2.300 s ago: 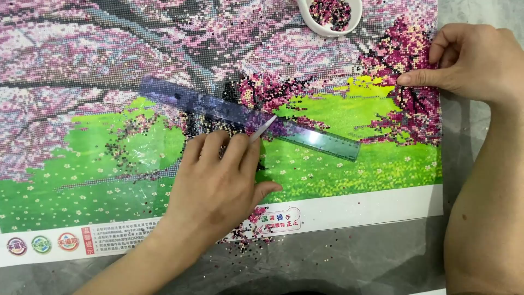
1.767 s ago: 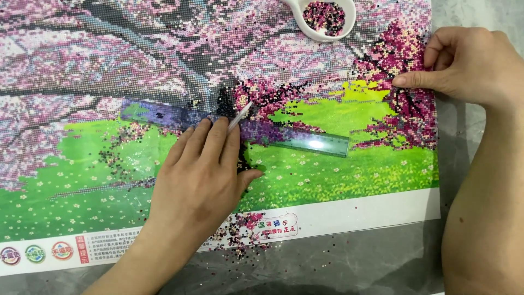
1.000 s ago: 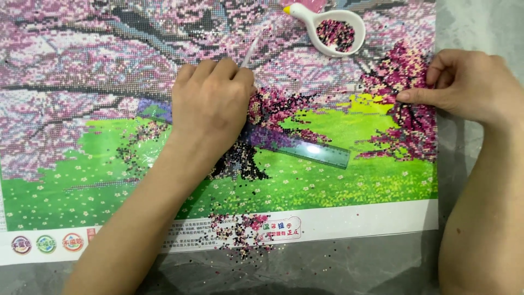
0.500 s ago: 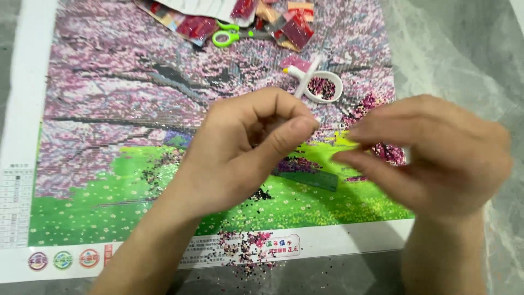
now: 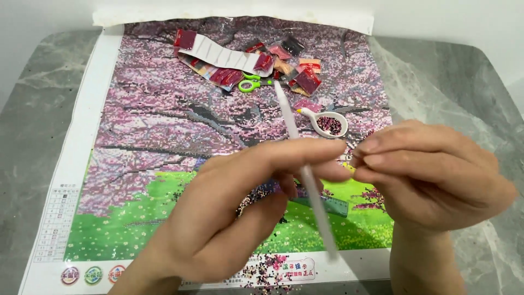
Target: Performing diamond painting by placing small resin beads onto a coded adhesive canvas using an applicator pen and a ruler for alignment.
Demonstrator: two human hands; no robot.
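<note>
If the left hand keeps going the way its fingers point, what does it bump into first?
Most likely the right hand. The left hand, holding the white pen, points its fingers right, and their tips already sit just beside the right hand's fingertips. Depth is hard to judge here.

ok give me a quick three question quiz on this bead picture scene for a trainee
1. True or false: the left hand holds the white pen raised above the canvas.
2. Where does the small white tray of dark beads lie? A) on the canvas, upper right B) on the bare grey table C) in the right hand
3. What green tool lies among the bead packets at the top?

Key: 1 true; 2 A; 3 the scissors. The right hand meets the left hand's fingertips and shows nothing in its grip.
</note>
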